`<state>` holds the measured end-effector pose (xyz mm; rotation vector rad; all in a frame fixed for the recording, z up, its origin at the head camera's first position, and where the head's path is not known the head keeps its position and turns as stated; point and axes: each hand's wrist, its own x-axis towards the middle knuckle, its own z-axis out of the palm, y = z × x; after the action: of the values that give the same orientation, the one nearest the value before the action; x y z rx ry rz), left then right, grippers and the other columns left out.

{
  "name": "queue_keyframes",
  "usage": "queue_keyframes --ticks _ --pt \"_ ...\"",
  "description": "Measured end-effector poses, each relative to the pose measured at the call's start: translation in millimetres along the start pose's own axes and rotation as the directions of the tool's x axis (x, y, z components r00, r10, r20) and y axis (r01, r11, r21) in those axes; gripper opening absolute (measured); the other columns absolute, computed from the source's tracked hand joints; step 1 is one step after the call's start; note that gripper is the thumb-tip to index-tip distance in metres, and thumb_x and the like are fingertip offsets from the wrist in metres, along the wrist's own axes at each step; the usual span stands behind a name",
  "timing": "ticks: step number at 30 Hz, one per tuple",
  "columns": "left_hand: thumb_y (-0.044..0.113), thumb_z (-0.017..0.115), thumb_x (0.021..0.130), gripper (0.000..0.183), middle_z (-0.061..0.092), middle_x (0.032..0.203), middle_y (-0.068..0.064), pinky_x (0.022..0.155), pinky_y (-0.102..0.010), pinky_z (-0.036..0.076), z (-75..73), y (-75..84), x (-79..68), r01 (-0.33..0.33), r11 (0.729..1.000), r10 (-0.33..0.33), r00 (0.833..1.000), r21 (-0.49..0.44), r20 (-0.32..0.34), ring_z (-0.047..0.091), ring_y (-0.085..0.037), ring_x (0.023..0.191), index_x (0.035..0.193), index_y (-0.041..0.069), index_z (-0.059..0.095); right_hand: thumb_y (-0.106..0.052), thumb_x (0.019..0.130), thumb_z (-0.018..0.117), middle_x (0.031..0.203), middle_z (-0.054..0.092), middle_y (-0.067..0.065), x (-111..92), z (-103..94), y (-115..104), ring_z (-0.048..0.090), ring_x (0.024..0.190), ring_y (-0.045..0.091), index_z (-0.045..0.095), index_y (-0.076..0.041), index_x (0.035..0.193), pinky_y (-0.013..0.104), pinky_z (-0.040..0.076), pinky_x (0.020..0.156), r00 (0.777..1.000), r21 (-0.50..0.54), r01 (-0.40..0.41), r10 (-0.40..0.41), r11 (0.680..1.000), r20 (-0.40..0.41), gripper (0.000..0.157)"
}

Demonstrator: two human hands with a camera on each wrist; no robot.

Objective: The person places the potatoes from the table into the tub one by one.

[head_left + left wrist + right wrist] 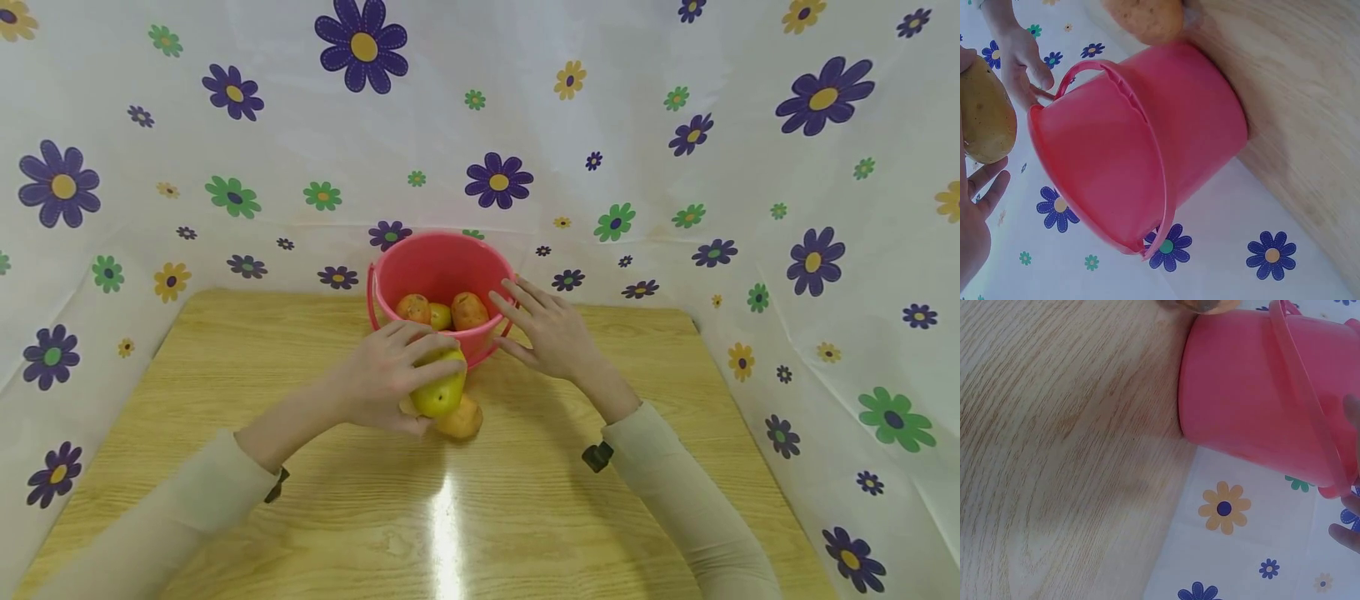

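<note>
My left hand [382, 375] grips a yellow potato [441, 393] in front of the near rim of a pink bucket [480, 343]. Small dark spots mark its skin in the left wrist view, where the held potato [988, 115] is beside the bucket's mouth. Another potato [463, 419] lies on the table just below the held one. Inside the bucket are a reddish potato [413, 308], a yellow one [440, 317] and a brown one [469, 311]. With fingers extended and spread, my right hand [553, 333] rests at the bucket's right rim.
The bucket stands near the back edge of a wooden table [315, 517], its handle [1169, 181] folded down along the outside. A white cloth with printed flowers [450, 108] hangs behind the table and along its sides.
</note>
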<state>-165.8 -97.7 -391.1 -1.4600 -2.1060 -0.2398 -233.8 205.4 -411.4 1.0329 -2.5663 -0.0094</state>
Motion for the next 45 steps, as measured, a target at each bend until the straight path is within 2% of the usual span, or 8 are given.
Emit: queue_keyframes --ticks 10,18,26,30,38,45 --pt "0.049 0.09 0.066 0.074 0.069 0.128 -0.01 0.096 -0.046 0.062 -9.9 -19.1 17.8 -0.003 1.0 0.004 1.0 0.013 -0.018 0.066 -0.031 0.113 0.128 0.016 0.067 -0.051 0.097 0.069 0.162 0.052 0.014 0 0.0 -1 0.049 0.151 0.038 0.049 -0.018 0.159 0.057 0.05 0.118 1.0 0.008 0.011 -0.011 1.0 -0.021 0.072" --pt "0.046 0.089 0.069 0.074 0.067 0.132 -0.011 0.098 -0.05 0.062 -18.2 -39.0 28.6 0.055 0.998 -0.056 0.997 0.014 0.048 0.065 -0.034 0.117 0.132 0.015 0.066 -0.051 0.097 0.07 0.161 0.053 0.014 0 2.6 0 0.05 0.15 0.038 0.051 -0.018 0.158 0.057 0.051 0.116 0.999 0.013 0.015 -0.015 1.0 -0.033 0.072" --pt "0.048 0.087 0.073 0.071 0.067 0.132 -0.014 0.103 -0.053 0.059 -18.8 -59.4 40.9 0.056 0.998 -0.06 0.993 0.04 0.099 0.065 -0.037 0.117 0.132 0.014 0.066 -0.051 0.096 0.071 0.161 0.053 0.014 -1 4.7 3 0.051 0.15 0.038 0.053 -0.017 0.156 0.057 0.052 0.115 0.999 0.016 0.015 -0.014 1.0 -0.051 0.071" --pt "0.047 0.083 0.075 0.069 0.066 0.132 -0.014 0.105 -0.055 0.058 -19.0 -71.1 46.1 0.077 0.996 -0.083 0.99 0.051 0.118 0.064 -0.038 0.118 0.132 0.013 0.066 -0.051 0.096 0.07 0.162 0.052 0.015 0 3.9 3 0.05 0.15 0.038 0.052 -0.016 0.156 0.057 0.051 0.116 0.999 0.015 0.016 -0.016 1.0 -0.045 0.072" --pt "0.044 0.082 0.079 0.065 0.065 0.133 -0.015 0.105 -0.056 0.057 -12.0 -88.1 49.8 0.174 0.985 -0.173 0.963 0.01 0.207 0.06 -0.039 0.124 0.132 0.01 0.066 -0.051 0.097 0.07 0.164 0.05 0.015 -1 2.7 2 0.048 0.152 0.037 0.05 -0.017 0.158 0.057 0.051 0.116 0.999 0.02 0.018 -0.018 1.0 -0.042 0.072" --pt "0.042 0.079 0.082 0.064 0.062 0.135 -0.016 0.109 -0.057 0.054 -4.4 -100.8 52.6 0.246 0.969 -0.236 0.922 0.007 0.308 0.057 -0.039 0.128 0.135 0.011 0.064 -0.052 0.097 0.07 0.165 0.048 0.014 -1 3.0 2 0.047 0.153 0.036 0.05 -0.017 0.158 0.056 0.05 0.117 0.999 0.014 0.019 -0.018 1.0 -0.036 0.073"
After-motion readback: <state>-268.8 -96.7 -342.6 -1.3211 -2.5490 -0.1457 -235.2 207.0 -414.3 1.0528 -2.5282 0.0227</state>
